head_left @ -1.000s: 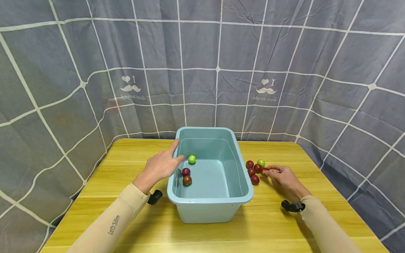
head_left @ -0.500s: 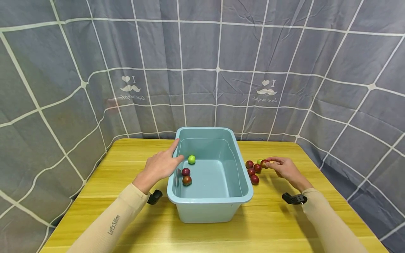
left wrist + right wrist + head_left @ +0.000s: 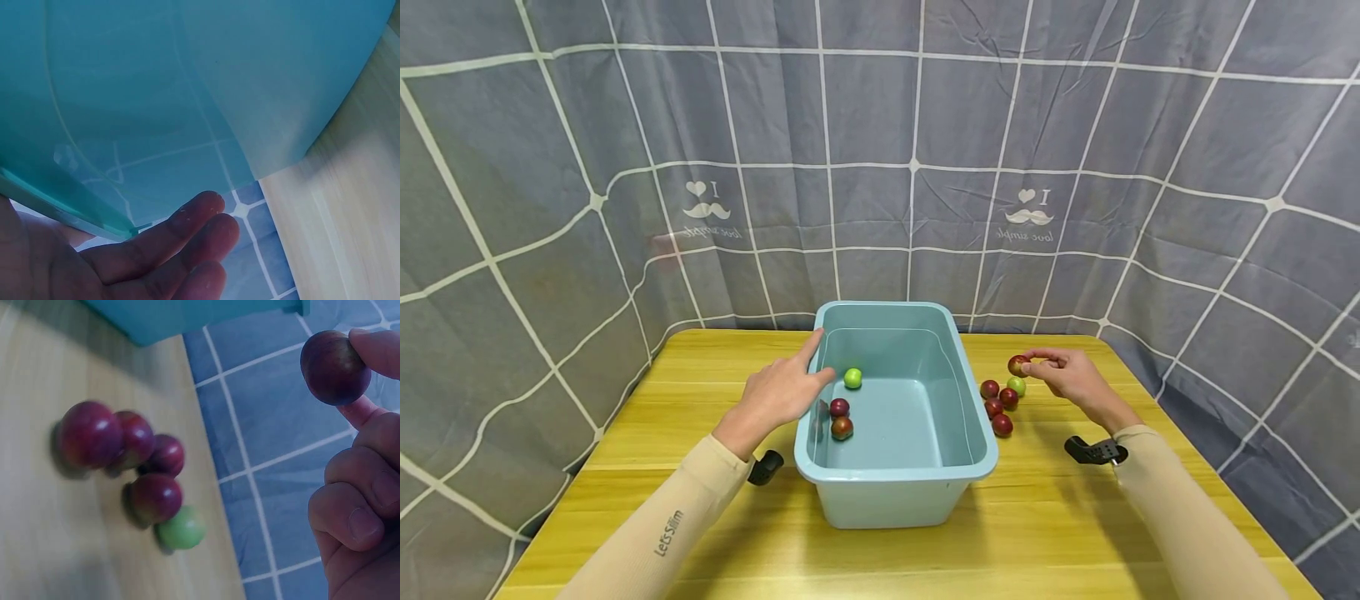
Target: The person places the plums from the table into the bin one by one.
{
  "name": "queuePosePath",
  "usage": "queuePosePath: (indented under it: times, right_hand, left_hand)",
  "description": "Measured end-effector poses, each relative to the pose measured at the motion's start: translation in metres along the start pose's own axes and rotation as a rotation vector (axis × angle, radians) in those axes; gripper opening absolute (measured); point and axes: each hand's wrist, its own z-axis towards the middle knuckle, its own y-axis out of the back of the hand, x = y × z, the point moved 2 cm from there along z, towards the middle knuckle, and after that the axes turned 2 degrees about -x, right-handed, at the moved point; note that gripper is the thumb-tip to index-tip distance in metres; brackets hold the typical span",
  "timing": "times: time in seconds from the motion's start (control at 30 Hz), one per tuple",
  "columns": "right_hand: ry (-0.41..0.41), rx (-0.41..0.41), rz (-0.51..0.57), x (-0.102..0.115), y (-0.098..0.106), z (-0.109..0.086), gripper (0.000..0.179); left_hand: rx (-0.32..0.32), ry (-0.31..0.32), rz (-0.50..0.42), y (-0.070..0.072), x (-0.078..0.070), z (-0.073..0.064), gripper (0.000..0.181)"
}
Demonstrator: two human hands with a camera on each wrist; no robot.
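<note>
In the head view my right hand (image 3: 1071,379) pinches a dark red plum (image 3: 1018,365) between thumb and index finger, raised over the back right of the table. The right wrist view shows that plum (image 3: 334,367) at my fingertips, the other fingers curled in. Below it lie several dark red plums (image 3: 1002,425) and one green plum-sized fruit (image 3: 1017,386), close together. My left hand (image 3: 778,392) holds the left rim of a light blue plastic tub (image 3: 895,476), thumb over the rim, fingers outside under it. Inside sit two red plums (image 3: 842,428) and a green fruit (image 3: 853,378).
The tub stands mid-table on a yellow wooden table (image 3: 700,500); the loose fruit lies just right of its wall. A grey curtain with white grid lines (image 3: 880,208) hangs behind the table and along both sides.
My right hand has lifted the plum from the right of the group and carried it toward the back, slightly left. The green fruit shows again beneath it. My left hand stays at the rim.
</note>
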Motion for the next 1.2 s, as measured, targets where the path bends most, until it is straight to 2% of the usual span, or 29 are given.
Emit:
queuePosePath:
  times: [0.37, 0.9, 1.03, 1.2]
  right_hand:
    - [0.088, 0.046, -0.001, 0.036, -0.001, 0.01, 0.046]
    - [0.129, 0.059, -0.068, 0.084, -0.013, 0.026, 0.041]
    - [0.147, 0.062, -0.057, 0.099, -0.017, 0.029, 0.039]
    - [0.189, 0.091, -0.101, 0.118, -0.022, 0.031, 0.039]
  left_hand:
    - [-0.003, -0.008, -0.013, -0.002, 0.002, 0.0, 0.077]
    - [-0.005, -0.021, -0.022, -0.003, 0.004, -0.002, 0.077]
    - [-0.007, -0.022, -0.017, -0.002, 0.004, -0.002, 0.077]
    - [-0.001, -0.026, -0.016, -0.002, 0.004, -0.003, 0.077]
